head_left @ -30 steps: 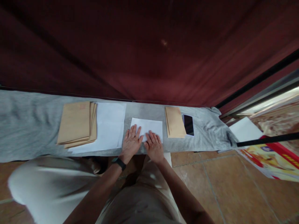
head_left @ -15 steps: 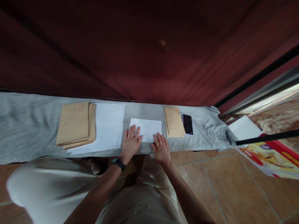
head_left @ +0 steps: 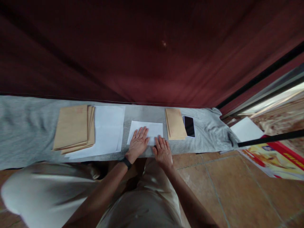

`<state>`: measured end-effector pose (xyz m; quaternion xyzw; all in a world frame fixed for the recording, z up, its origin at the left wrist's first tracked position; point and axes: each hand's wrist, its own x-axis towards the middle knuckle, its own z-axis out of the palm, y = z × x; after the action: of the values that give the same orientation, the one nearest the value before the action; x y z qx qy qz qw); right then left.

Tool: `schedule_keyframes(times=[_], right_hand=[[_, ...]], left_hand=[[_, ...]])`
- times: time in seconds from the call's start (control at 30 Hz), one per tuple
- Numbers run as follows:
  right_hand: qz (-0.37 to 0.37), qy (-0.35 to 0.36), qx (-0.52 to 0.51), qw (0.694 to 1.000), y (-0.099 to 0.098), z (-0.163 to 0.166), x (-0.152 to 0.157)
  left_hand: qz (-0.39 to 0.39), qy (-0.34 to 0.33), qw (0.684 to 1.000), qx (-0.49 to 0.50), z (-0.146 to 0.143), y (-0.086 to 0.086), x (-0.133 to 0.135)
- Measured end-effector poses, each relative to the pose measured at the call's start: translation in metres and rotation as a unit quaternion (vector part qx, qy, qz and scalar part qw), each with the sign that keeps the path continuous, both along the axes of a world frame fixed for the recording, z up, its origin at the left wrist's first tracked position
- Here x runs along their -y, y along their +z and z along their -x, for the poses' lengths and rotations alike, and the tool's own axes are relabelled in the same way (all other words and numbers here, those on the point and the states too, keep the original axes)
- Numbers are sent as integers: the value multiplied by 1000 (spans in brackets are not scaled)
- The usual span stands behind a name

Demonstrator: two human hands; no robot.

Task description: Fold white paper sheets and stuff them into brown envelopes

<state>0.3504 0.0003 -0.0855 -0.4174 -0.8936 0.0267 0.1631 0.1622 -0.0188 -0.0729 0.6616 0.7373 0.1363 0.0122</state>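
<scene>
A folded white sheet of paper (head_left: 152, 128) lies on a grey cloth (head_left: 28, 126) spread over the floor. My left hand (head_left: 138, 144), with a black band at the wrist, lies flat on the sheet with its fingers stretched out. My right hand (head_left: 162, 152) rests flat at the sheet's near right corner, fingers spread. Neither hand holds anything. A small stack of brown envelopes (head_left: 175, 123) lies just right of the sheet.
A bigger pile of brown envelopes (head_left: 72, 128) overlaps white sheets (head_left: 108, 129) to the left. A dark phone (head_left: 189, 126) lies right of the small stack. Further right are a white paper (head_left: 245, 129), a colourful poster (head_left: 273, 158) and a black bar. A dark red curtain hangs behind.
My left hand has slid right, further onto the sheet. My right hand moved from the sheet's middle to its near right corner.
</scene>
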Motion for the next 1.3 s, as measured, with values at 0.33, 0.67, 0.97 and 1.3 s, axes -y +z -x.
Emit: schedule_keyframes(times=[0.33,0.67,0.97,1.3], right_hand=[[49,-7,-38,998,15,19,-38],[95,21,20,995,35,102,-114],[216,5,-23,976,53,114,-136],[276,79,-212,934,96,92,-148]], left_hand=[[-27,45,999,-9,10,-1,26],[-32,49,998,0,9,4,28],[-63,54,996,42,10,2,30],[-266,177,869,379,20,13,34]])
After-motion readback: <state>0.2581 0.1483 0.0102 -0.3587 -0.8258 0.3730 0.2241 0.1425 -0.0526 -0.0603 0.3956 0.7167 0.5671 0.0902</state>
